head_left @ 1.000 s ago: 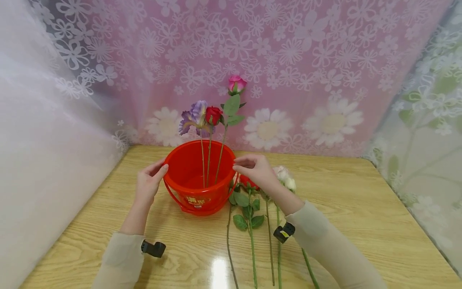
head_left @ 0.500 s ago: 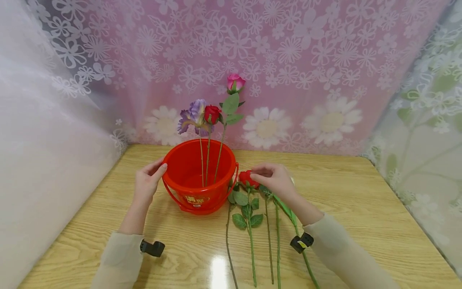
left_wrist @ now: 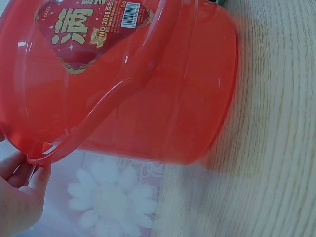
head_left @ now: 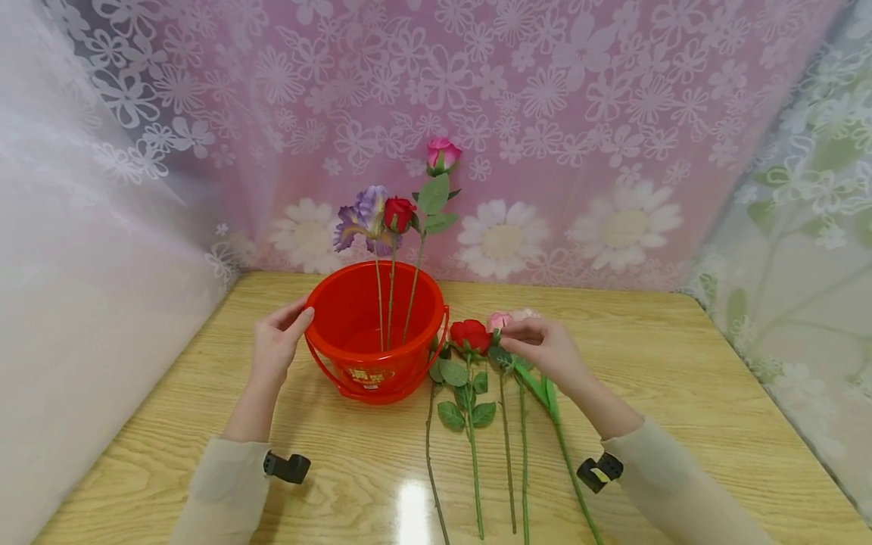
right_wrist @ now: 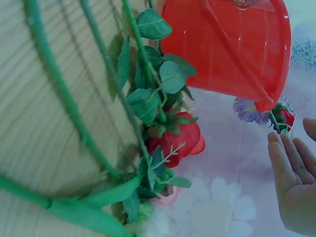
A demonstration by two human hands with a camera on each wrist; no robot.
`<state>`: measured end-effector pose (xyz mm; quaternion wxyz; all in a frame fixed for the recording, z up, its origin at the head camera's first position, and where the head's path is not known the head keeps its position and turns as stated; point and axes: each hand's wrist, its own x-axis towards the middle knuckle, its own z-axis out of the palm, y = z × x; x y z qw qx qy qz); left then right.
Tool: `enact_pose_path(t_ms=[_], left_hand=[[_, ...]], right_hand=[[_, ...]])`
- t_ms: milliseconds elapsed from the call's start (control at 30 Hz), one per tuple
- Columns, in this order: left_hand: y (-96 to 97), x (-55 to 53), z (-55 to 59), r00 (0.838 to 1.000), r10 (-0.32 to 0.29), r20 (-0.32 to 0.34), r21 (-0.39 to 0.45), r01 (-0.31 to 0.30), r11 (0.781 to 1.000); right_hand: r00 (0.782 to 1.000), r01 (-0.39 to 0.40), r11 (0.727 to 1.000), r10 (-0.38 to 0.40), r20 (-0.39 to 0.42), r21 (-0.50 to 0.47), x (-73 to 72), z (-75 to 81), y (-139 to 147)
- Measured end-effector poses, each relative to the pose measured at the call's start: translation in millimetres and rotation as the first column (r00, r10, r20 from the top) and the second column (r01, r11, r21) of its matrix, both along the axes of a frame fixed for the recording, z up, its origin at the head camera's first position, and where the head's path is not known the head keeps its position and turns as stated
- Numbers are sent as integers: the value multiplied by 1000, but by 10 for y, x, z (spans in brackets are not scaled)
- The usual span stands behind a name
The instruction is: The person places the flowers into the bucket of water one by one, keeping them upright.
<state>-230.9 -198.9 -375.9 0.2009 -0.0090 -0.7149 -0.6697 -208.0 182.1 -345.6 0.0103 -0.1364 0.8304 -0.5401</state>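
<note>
A red plastic bucket (head_left: 409,372) with a swinging handle stands upright on the table. My left hand (head_left: 278,344) pinches its rim at the left, right by the handle joint, as the left wrist view also shows. Inside lean a purple iris (head_left: 371,213), a red rose (head_left: 398,215) and a pink rose (head_left: 443,154). My right hand (head_left: 548,354) is over the heads of the flowers lying right of the bucket, its fingers extended and holding nothing. Nearest to it are a pink flower (head_left: 499,321) and a full red flower (head_left: 470,336); a pale bloom is partly hidden behind it.
Several long-stemmed flowers lie side by side on the wooden table (head_left: 681,424), stems toward the front edge. One has broad green leaves (head_left: 538,386). A pink floral curtain (head_left: 586,113) hangs behind, with pale cloth (head_left: 88,265) along the left side.
My right hand has let go of the bucket's right rim and moved right, passing over the red flower. The left hand stays on the rim; the bucket has barely moved.
</note>
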Motion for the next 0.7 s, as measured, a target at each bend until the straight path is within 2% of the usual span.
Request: enact_pose_path(t_ms=[267,700], left_hand=[[3,11,8,1000,0,4,-11,0,1000],[-6,0,1,1000,1,22,-9,-1,1000]], right_hand=[[998,38,998,-40,38,46,87,-66,164],[995,49,995,-56,81,87,241,-177,462]])
